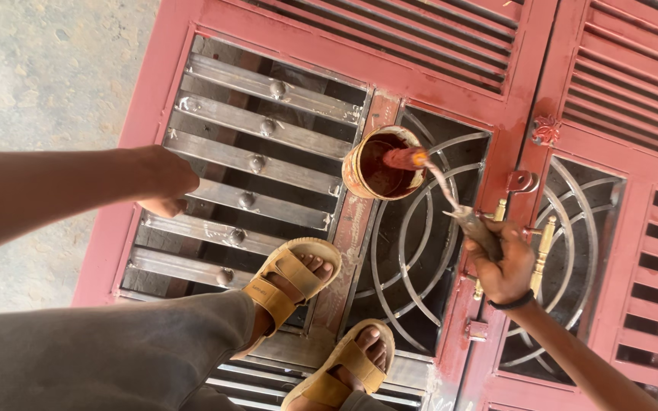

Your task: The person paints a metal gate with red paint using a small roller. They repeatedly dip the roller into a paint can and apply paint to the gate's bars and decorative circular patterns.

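Near the middle of the frame, a small round tin of red-brown paint (381, 164) stands on a red upright bar of the large red-painted metal gate (451, 84), which lies flat under the person's feet. Its spot between the panels keeps it level and within the brush's reach. At the right centre, the right hand (503, 262) is wrapped in a fist around the handle of a paint-caked brush (451, 199), whose red tip sits at the tin's rim, seemingly loading or wiping off paint. A black band circles that wrist. At the left centre, the left hand (165, 183) hangs over the bare grey steel slats (257, 164) with studs, fingers curled loosely and holding nothing, as though for balance. Toward the bottom centre, two feet in tan strapped sandals (292, 278) stand on the frame bars rather than the slats, beside the unpainted curved steel scrollwork (413, 251). Grey concrete ground (47, 84) fills the upper left.
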